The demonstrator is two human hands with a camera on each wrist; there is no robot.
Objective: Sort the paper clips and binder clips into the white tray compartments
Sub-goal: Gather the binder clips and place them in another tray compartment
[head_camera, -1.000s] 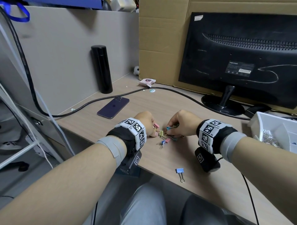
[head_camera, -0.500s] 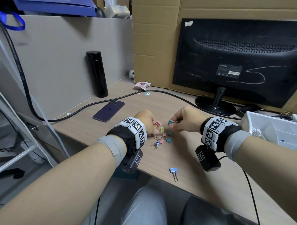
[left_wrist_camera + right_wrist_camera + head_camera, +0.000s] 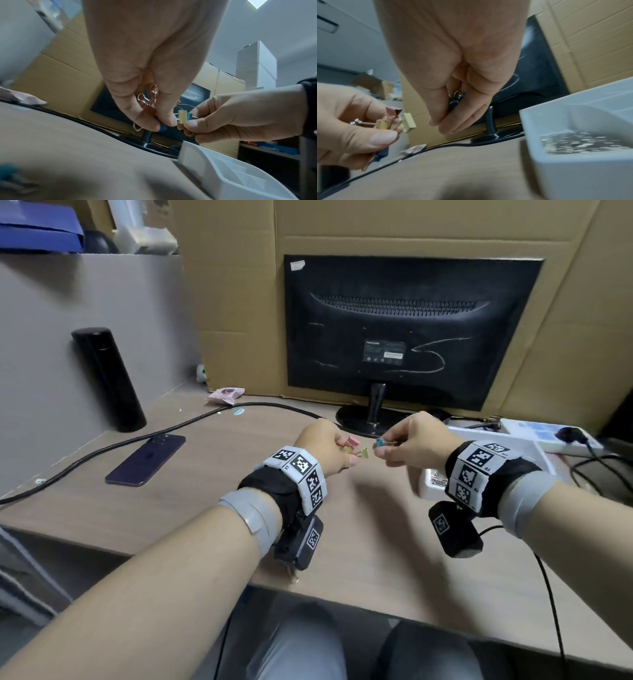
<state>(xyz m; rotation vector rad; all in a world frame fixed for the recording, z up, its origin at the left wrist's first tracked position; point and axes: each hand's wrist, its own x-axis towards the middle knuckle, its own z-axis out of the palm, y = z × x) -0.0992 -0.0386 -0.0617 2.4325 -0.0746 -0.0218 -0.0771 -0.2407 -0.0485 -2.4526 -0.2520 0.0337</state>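
Note:
Both hands hover above the desk, close together. My left hand (image 3: 347,455) pinches a bunch of binder clips: a pink one (image 3: 352,442), yellow ones (image 3: 363,453) and, in the left wrist view, a blue one (image 3: 163,127). My right hand (image 3: 381,447) pinches a teal binder clip (image 3: 379,442), with more dark clips (image 3: 455,100) tucked in its fingers. The white tray (image 3: 428,489) sits just under and right of the right wrist, which hides most of it. Silver paper clips (image 3: 582,142) fill its near compartment. A blurred teal clip (image 3: 6,171) lies on the desk.
A monitor's stand (image 3: 373,419) is right behind the hands, with cardboard (image 3: 239,302) behind it. A black cable (image 3: 137,440), a phone (image 3: 147,458) and a black flask (image 3: 109,378) are to the left. A power strip (image 3: 548,436) lies beyond the tray.
Both hands have lifted off the desk with their clips and moved right, toward the tray. The pile of clips on the desk is no longer in sight.

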